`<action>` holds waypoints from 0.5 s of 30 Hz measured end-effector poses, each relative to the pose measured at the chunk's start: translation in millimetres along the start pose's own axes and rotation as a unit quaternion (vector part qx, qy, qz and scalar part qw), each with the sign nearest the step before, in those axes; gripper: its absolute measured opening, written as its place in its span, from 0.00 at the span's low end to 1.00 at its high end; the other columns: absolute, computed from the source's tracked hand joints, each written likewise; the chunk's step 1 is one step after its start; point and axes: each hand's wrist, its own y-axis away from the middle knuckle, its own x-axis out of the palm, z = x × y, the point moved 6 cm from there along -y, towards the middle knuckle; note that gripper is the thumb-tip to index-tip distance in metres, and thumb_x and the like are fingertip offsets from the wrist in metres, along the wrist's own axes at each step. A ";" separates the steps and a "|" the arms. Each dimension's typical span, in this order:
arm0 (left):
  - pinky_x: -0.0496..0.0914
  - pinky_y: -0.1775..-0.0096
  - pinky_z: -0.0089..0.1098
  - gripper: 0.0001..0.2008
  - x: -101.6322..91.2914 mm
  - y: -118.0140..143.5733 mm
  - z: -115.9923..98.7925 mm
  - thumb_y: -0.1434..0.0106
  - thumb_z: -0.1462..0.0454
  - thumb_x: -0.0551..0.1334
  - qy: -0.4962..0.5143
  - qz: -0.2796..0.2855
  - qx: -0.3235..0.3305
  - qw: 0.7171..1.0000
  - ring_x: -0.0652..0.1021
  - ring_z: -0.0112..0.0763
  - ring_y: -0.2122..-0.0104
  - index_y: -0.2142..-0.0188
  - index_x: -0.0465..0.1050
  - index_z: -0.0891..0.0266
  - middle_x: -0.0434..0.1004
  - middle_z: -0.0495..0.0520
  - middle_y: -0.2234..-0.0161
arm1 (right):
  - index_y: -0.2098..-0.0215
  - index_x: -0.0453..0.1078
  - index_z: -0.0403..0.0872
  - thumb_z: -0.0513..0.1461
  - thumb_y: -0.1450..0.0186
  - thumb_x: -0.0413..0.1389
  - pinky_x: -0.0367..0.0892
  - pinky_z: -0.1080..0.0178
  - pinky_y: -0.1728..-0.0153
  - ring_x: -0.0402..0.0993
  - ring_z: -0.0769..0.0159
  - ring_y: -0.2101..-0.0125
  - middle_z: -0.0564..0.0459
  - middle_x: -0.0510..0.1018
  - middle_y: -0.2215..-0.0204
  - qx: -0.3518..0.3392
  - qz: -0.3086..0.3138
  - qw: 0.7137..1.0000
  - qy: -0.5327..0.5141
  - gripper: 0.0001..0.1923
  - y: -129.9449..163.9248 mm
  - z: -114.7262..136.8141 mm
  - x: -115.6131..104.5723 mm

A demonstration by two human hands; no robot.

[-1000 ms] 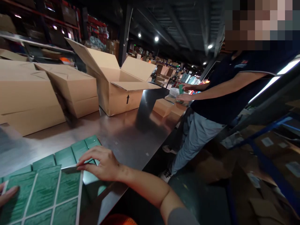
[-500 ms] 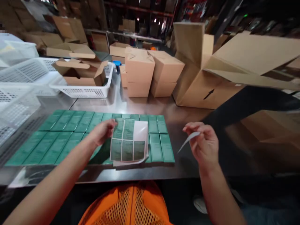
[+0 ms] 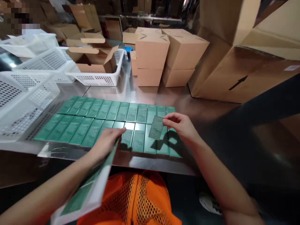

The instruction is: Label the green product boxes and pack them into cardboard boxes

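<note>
Right hand [image 3: 181, 126] pinches a green label [image 3: 156, 127]; left hand [image 3: 105, 143] grips the label sheet [image 3: 86, 192].

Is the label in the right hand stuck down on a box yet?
Not yet: the label hangs pinched in the right hand above the green boxes.

Both forearms are bare, with no sleeves showing. An orange mesh vest [image 3: 136, 200] covers the chest below them.
</note>
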 end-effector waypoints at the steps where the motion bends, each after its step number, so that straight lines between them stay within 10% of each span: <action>1: 0.60 0.78 0.30 0.23 9.2 1.6 1.0 0.43 0.51 0.61 -0.052 -0.012 0.023 0.998 0.64 0.28 0.84 0.89 0.63 0.59 0.61 0.49 0.88 | 0.72 0.76 0.48 0.47 0.50 0.71 0.64 0.65 0.73 0.71 0.68 0.74 0.55 0.76 0.76 0.009 0.008 1.000 -0.002 0.15 -1.1 -3.2 1.5; 8: 0.64 0.67 0.32 0.25 53.1 -0.7 12.5 0.37 0.46 0.55 -0.057 0.077 -0.008 0.995 0.74 0.35 0.72 0.56 0.77 0.61 0.79 0.53 0.75 | 0.72 0.76 0.47 0.48 0.51 0.71 0.63 0.66 0.76 0.71 0.67 0.74 0.54 0.76 0.77 0.050 0.034 0.998 -0.035 0.16 3.2 -21.9 6.6; 15: 0.56 0.72 0.30 0.17 72.3 4.2 21.3 0.38 0.51 0.58 -0.221 0.092 0.061 0.969 0.65 0.29 0.78 0.72 0.72 0.60 0.69 0.47 0.81 | 0.69 0.77 0.46 0.48 0.47 0.68 0.63 0.67 0.78 0.71 0.68 0.75 0.54 0.77 0.76 0.039 0.037 0.998 0.030 0.15 8.6 -35.3 13.9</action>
